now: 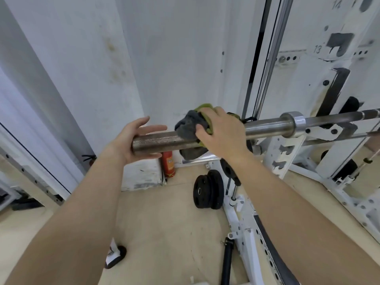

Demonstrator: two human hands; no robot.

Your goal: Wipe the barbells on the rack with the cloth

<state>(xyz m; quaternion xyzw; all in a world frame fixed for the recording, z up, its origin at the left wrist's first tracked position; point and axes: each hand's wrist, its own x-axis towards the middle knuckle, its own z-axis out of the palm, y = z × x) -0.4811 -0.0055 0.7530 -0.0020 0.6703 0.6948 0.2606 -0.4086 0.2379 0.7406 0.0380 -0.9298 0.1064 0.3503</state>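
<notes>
With the left hand [135, 138] open beneath the barbell [164, 140], the cloth [190, 125] gripped by the right hand [220, 132] may slip off the sleeve end.

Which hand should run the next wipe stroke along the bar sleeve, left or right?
Right. The right hand already presses the cloth around the barbell sleeve, so it can probably slide straight along. The left hand is open, cupped at the sleeve's end, better placed for steadying.

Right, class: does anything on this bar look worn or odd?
Yes. The sleeve end by the left hand looks dull and speckled brown, like rust, while the stretch past the cloth under the right hand shines.
</notes>
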